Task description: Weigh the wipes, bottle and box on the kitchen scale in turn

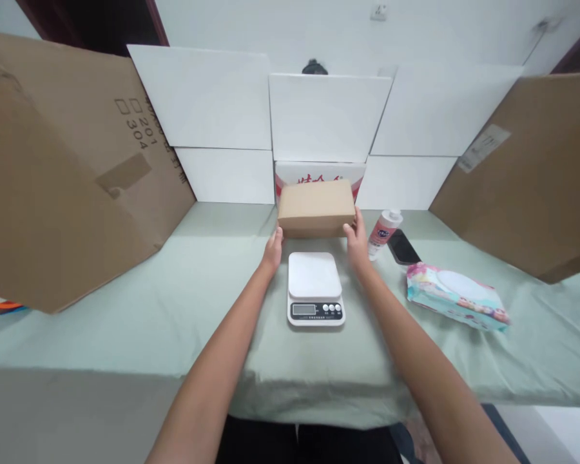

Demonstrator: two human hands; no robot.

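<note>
A kitchen scale (316,288) sits at the middle of the desk (125,309), near its front edge. Behind it a cardboard box (316,207) is held between the left hand (272,250) and right hand (356,243). Right of the box stand a bottle (383,233) and a phone (403,247); a wipes pack (457,296) lies nearer the right edge.
</note>
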